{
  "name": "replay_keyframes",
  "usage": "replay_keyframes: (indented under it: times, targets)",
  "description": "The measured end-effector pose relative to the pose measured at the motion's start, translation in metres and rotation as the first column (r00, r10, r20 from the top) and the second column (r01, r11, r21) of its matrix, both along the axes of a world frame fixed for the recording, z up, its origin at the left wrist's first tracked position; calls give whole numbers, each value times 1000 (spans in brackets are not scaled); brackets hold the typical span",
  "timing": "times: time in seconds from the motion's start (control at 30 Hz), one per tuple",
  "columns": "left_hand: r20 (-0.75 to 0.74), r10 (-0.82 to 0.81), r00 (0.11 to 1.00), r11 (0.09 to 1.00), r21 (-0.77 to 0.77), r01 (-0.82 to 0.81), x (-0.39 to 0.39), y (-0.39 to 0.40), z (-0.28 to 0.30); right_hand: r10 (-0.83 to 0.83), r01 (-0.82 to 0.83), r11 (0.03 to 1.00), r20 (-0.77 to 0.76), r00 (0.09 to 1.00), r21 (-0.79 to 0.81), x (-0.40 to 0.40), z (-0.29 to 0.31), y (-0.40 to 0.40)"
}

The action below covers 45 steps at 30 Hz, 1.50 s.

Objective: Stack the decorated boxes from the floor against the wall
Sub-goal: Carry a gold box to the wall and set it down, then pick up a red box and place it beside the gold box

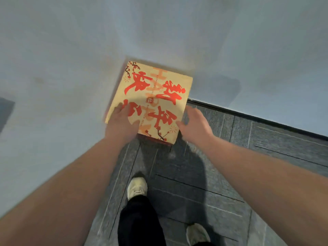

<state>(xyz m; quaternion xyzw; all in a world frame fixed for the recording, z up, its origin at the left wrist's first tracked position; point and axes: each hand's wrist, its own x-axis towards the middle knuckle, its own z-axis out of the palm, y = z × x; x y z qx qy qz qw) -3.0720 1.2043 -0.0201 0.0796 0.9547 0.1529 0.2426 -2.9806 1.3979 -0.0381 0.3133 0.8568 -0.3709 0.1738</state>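
Against the wall [230, 41], the left hand [120, 121] presses the box [152, 96] flat-fingered; the right hand [193, 123] hovers released beside it. Nudged unevenly, the box could slide askew.

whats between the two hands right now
The decorated box: in the head view, the left hand rests on its near left corner and the right hand is at its right edge.

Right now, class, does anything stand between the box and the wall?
Nothing visible does. The box sits in the corner with its far edges at the wall; the left hand lies on its top, and the right hand is at its side.
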Motion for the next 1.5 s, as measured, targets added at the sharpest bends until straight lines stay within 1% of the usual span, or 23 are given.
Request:
replay_keyframes:
  times: [0.07,0.2,0.27,0.37,0.47,0.6,0.7,0.8,0.93,1.03,1.13,1.3,1.33,1.43,1.5]
  targets:
    - [1,63,998,998,23,-63,29,-11,13,101,-101,995,2,995,13,16,17,-4]
    - [36,161,986,985,60,-163,90,-41,35,279,-281,960,57,959,20,46,45,-24]
    - [76,219,973,974,51,-223,121,-63,45,363,-367,929,82,928,46,59,54,-42]
    - [125,294,948,953,38,-301,171,-106,52,481,-491,870,150,864,40,82,65,-81]
    - [155,416,896,903,47,-428,223,-150,54,595,-608,794,175,784,25,104,74,-131]
    - [178,583,793,801,40,-597,299,-208,55,725,-740,672,173,667,38,139,81,-204]
    - [177,647,741,743,73,-666,369,-250,60,790,-806,589,171,589,55,178,89,-254]
    - [127,716,686,683,77,-726,445,-291,69,850,-864,495,159,503,86,226,97,-297]
    - [90,807,584,582,51,-812,564,-342,83,917,-933,344,173,359,108,311,109,-359]
    - [66,880,470,467,48,-883,655,-377,95,965,-974,192,155,209,117,385,120,-411]
    - [42,934,355,352,73,-933,743,-402,112,988,-988,65,127,83,138,464,131,-462]
    - [25,976,215,212,69,-975,895,-426,131,989,-982,-128,92,-116,141,605,151,-538]
    - [29,985,171,169,72,-983,924,-430,133,984,-976,-166,91,-155,140,632,154,-550]
    - [41,999,-14,-18,86,-996,1011,-438,135,957,-948,-287,92,-277,137,707,159,-583]
    - [37,992,-117,-120,80,-990,1063,-440,134,929,-919,-370,91,-360,139,752,157,-606]
